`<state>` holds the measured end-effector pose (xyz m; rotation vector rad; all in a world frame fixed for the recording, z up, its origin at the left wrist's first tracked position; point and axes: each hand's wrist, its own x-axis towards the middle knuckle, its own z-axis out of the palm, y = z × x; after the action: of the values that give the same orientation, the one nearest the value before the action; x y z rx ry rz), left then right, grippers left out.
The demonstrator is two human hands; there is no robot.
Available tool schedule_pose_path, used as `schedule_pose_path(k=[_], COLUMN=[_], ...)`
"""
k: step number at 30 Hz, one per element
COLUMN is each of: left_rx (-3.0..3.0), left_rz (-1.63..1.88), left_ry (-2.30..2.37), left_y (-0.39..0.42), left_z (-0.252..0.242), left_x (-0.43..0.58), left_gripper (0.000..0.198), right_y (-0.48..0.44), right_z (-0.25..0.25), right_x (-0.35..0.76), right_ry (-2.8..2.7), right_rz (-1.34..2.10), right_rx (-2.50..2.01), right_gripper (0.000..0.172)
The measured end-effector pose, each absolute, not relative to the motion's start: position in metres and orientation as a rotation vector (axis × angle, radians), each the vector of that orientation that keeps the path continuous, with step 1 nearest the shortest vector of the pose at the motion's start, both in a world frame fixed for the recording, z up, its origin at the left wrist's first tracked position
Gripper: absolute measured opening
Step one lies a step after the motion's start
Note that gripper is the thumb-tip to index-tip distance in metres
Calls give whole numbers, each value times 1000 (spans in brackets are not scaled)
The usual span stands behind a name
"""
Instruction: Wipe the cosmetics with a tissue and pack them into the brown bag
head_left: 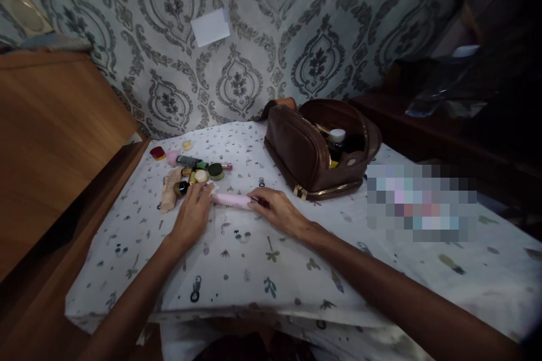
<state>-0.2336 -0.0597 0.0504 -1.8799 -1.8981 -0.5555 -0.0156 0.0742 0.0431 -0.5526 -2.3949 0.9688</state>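
A pink tube (232, 200) lies level between my two hands, low over the patterned cloth. The fingers of my right hand (277, 211) close on its silvery right end. My left hand (195, 211) is at its left end, where something whitish shows by the fingertips; its exact grip is hard to see. Just beyond my left hand are a beige tube (168, 194), a black-capped bottle (182, 187), a cream-coloured round lid (201, 176), a dark green jar (215, 171) and a grey-green tube (189, 161).
An open brown bag (296, 149) with bottles inside stands at the back right of the cloth-covered surface (237, 276). A red jar (157, 153) sits at the back left. Wooden furniture (55, 141) borders the left; a blurred-out patch covers something at right.
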Motion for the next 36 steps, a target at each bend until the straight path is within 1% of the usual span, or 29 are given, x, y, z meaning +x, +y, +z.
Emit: schedule_pose_path(k=[1,5,8,12,16,20,22,26,29,30,31,33,36], left_rx=[-1876,-1884,-1967,-2163,-2233,-2110,-2005,-1929,-1917,-1919,-1928,-1981,-2136], left_rz=[-565,-606,-648,-646,-619,-616,-607,-575,-563,-578,-605,-684,-763], left_ry=[-1911,-1955,-1912,-1758,-1740,-1921,-2017,-2087,-2103,-2104,-2100,-2066,-1920], left_y=[-58,-51,-47,-44,-41,-39,-39,-41,-41,-41,-42,-44,-49], left_z=[51,49,45,38,39,42,42,41,41,41,41,42,43], left_x=[-235,-230,-210,-172,-164,-200,-220,-242,-239,-234,-228,-211,-178], left_gripper=[34,34,34,40,43,40,38,36,35,34,34,35,42], right_y=[75,76,76,76,76,76,76,76,75,75,74,73,72], right_z=[42,39,37,34,36,40,41,40,37,36,36,36,37], right_x=[-16,-17,-19,-20,-19,-18,-17,-16,-17,-17,-17,-17,-18], right_ry=[-2395,-2406,-2385,-2344,-2348,-2358,-2387,-2395,-2409,-2413,-2412,-2388,-2316], right_rz=[958,898,897,921,944,972,934,857,836,829,826,847,938], right_rx=[-557,-554,-533,-542,-565,-613,-630,-592,-543,-538,-539,-553,-577], right_gripper=[17,27,19,6,2,8,8,15,30,32,31,23,14])
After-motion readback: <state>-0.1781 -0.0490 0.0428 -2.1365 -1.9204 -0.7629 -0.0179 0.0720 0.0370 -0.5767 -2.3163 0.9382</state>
